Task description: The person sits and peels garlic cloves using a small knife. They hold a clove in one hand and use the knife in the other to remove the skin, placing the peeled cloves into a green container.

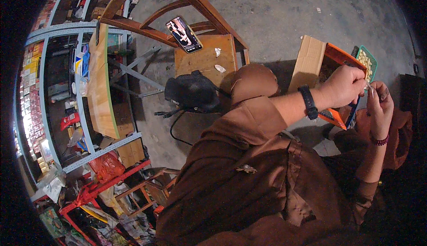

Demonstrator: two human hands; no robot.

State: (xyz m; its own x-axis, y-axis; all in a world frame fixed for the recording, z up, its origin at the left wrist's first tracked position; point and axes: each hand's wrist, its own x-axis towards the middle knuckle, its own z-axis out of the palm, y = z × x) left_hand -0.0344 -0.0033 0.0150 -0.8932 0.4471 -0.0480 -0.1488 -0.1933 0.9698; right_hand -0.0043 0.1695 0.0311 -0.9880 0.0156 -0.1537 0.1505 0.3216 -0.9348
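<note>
My left hand [345, 85], with a black watch at its wrist, and my right hand [381, 107], with a dark red beaded bracelet, meet fingertip to fingertip at the right. Between them they pinch a small pale piece [369, 87], too small to name surely. Below the hands an open cardboard box [308, 60] with orange sides stands, its brown flap folded out; my left hand hides much of its inside. Just past the box lies a green plastic basket [374, 62] filled with pale pieces [364, 60] that look like peeled garlic cloves.
A wooden chair [206, 57] holds a lit phone [184, 34] and pale scraps [220, 68]. Beside its seat is a black bag [191, 90] with a cable [171, 130]. Metal shelving [85, 105] with packed goods and a red metal frame [110, 181] stand at the left.
</note>
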